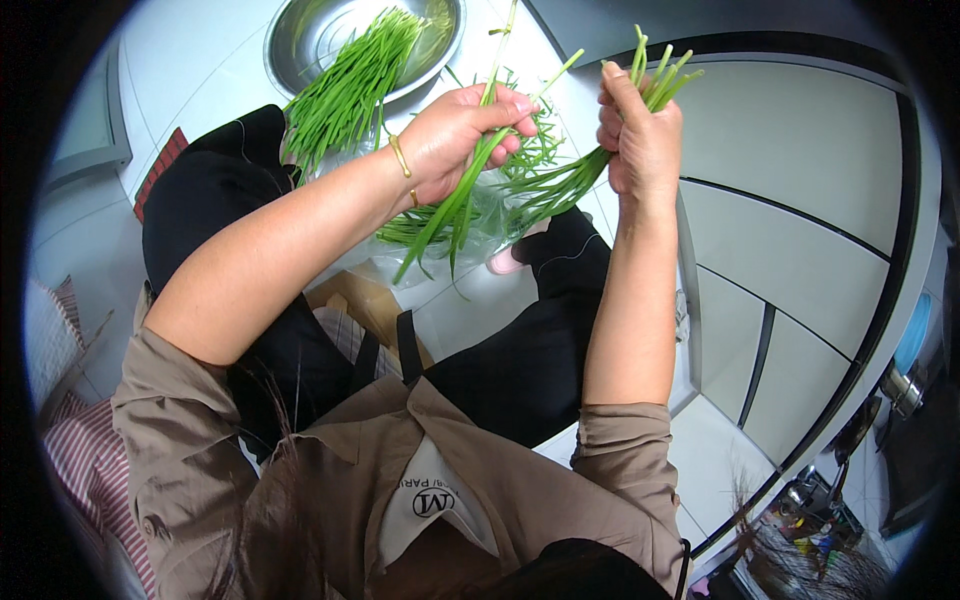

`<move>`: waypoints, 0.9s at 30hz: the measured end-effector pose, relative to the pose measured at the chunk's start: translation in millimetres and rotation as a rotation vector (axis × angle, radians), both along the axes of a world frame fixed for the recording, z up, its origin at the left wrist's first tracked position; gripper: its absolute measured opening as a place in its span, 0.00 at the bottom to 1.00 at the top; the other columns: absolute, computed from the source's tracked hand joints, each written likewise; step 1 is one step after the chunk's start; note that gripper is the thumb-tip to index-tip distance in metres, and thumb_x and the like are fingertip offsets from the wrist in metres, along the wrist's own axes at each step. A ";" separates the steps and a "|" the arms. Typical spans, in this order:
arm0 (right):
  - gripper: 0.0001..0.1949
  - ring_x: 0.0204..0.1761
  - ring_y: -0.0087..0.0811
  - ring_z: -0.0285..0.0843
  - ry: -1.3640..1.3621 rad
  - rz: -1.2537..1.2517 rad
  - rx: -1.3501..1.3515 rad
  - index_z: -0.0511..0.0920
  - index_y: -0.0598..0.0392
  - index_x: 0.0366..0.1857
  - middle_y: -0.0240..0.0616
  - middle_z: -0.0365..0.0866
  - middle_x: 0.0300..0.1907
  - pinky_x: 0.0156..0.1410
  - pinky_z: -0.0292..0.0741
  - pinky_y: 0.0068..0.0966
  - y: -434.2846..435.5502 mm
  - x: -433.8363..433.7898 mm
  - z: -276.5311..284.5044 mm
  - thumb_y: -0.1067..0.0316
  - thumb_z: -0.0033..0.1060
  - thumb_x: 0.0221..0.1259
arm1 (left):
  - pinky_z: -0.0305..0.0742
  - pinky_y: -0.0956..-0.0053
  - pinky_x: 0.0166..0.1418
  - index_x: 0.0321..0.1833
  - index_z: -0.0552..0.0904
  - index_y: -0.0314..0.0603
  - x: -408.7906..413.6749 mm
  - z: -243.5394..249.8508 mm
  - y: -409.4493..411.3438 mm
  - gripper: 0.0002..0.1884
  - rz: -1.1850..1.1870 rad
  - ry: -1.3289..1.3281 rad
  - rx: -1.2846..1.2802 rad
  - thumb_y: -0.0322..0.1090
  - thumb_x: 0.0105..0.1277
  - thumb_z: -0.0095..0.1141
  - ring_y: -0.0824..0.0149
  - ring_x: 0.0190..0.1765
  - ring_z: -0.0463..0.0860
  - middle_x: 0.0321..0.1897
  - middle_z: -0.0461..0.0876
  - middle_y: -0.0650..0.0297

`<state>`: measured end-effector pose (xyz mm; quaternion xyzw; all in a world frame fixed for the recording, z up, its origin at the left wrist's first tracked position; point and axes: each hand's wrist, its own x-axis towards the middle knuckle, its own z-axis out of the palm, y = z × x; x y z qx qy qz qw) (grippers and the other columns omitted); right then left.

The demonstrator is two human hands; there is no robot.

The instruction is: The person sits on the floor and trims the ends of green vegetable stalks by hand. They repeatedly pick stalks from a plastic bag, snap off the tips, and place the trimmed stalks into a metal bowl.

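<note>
My left hand (469, 139) pinches a couple of Chinese chive stalks (442, 217), their leaves drooping below the palm. To its right, my right hand (641, 131) is closed around a bunch of chives (566, 184), pale stem ends up and green leaves hanging down to the left. Behind the left wrist a steel basin (281, 45) holds a pile of long chives (352, 97), which spills over its near rim. Beneath my hands, more chives (405, 229) lie on a clear plastic bag (487, 206), partly hidden by the left arm. Loose green trimmings (540, 142) are scattered on the floor.
Pale cabinet fronts (795, 127) with black trim stand close on my right. A cardboard box (360, 292) and a pink slipper (506, 261) are between my knees. Red-striped fabric (97, 457) lies at left. Pans (847, 450) and a blue container (913, 330) are at far right.
</note>
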<state>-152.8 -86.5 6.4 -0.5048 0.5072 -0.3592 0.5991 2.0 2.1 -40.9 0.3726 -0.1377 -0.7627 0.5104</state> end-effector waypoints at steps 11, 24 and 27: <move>0.08 0.32 0.21 0.74 0.244 0.071 -0.238 0.81 0.62 0.37 0.34 0.82 0.33 0.39 0.70 0.18 -2.3 -6.0 -11.5 0.74 0.63 0.52 | 0.64 0.90 0.28 0.48 0.74 0.36 -1.0 5.5 1.3 0.12 -0.048 0.014 -0.018 0.36 0.68 0.51 0.83 0.26 0.68 0.28 0.73 0.73; 0.14 0.17 0.09 0.58 -0.102 0.160 0.077 0.79 0.63 0.44 0.31 0.82 0.31 0.18 0.51 0.10 10.5 11.7 -5.8 0.73 0.64 0.52 | 0.62 0.89 0.29 0.46 0.74 0.38 -3.0 0.4 2.0 0.10 -0.022 -0.007 -0.042 0.36 0.68 0.52 0.82 0.26 0.68 0.28 0.74 0.72; 0.14 0.16 0.09 0.57 -0.126 0.146 0.077 0.78 0.64 0.44 0.31 0.82 0.30 0.18 0.51 0.10 10.3 12.8 -6.0 0.73 0.63 0.53 | 0.62 0.88 0.30 0.44 0.75 0.40 -4.1 -3.3 0.7 0.08 0.001 -0.043 -0.081 0.35 0.67 0.53 0.82 0.27 0.68 0.28 0.75 0.72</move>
